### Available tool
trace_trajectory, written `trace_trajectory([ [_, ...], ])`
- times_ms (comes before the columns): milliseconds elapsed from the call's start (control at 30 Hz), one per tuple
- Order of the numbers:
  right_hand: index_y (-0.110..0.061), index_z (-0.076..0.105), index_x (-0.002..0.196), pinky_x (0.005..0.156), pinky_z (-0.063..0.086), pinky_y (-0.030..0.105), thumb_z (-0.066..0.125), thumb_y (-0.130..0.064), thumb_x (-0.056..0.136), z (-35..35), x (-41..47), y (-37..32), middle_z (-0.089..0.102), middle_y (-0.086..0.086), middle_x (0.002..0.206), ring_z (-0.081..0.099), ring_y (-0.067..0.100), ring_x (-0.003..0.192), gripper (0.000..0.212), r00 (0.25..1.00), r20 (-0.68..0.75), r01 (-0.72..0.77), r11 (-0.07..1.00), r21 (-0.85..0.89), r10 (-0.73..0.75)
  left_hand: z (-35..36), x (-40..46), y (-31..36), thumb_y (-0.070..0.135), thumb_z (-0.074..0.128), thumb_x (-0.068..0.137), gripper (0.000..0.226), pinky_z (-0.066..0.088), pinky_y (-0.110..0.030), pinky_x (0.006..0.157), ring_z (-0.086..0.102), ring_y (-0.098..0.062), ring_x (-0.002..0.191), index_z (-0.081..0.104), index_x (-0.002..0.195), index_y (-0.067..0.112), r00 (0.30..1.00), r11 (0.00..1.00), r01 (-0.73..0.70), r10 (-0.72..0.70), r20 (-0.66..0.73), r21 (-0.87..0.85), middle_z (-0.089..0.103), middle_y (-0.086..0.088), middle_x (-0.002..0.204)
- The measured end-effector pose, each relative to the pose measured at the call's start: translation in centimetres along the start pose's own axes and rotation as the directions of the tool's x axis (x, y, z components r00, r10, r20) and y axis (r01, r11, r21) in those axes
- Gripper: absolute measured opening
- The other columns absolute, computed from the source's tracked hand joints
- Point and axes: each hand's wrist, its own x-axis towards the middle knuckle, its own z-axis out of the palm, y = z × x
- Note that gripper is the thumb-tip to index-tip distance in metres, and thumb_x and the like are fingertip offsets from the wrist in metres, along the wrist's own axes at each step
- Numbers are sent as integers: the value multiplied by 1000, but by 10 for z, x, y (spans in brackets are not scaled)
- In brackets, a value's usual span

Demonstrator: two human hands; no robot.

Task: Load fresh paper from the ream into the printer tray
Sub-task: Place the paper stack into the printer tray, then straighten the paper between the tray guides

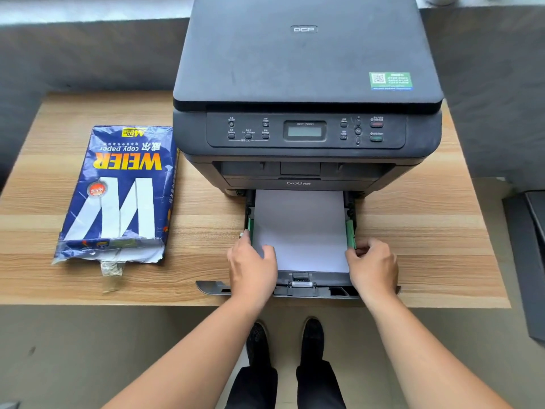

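A dark grey printer (306, 69) stands on a wooden table (427, 231). Its paper tray (312, 287) is pulled out toward me, with a stack of white paper (300, 228) lying flat inside. My left hand (252, 267) rests on the paper's near left corner, thumb on the sheet, fingers by the left green guide (250, 228). My right hand (373, 267) pinches the right green guide (350, 233) at the paper's edge. The blue ream (118, 193), its wrapper torn at the near end, lies on the table left of the printer.
A torn strip of wrapper (110, 270) sticks out at the ream's near end. A grey sofa-like surface (88, 54) runs behind the table. A dark object (530, 246) stands at the right edge. My feet (283, 343) are on the floor below the table's front edge.
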Motion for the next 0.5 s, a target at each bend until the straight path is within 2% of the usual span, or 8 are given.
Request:
trace_trajectory([
  [133,-11,75,92,68,44,31,66,-17,84,5,0,3,75,12,88,65,35,83,13,1000,-9,27,1000,11,-27,1,3,2,26,52,91,54,41,-40,99,45,-29,134,48,142,12,997,997,76,-76,4,-25,59,-11,138],
  [233,-12,74,91,72,52,36,65,-18,84,9,1,5,74,11,88,65,36,87,13,997,-8,80,996,-26,-80,1,9,7,30,55,89,50,43,-40,101,51,-32,127,54,136,15,992,991,128,-128,-2,-30,63,-12,132],
  [400,-13,73,91,74,56,40,65,-20,83,10,5,6,73,11,88,65,35,88,14,995,11,99,993,-56,-99,-1,10,4,32,57,88,52,43,-35,97,56,-31,123,54,137,16,993,993,116,-116,17,-9,63,-11,133],
  [500,-13,73,94,75,57,41,65,-23,85,6,6,6,74,10,91,67,34,90,15,994,57,98,994,-51,-95,-5,14,0,33,57,88,53,42,-35,100,54,-29,127,53,139,16,994,995,95,-95,51,-5,62,-10,137],
])
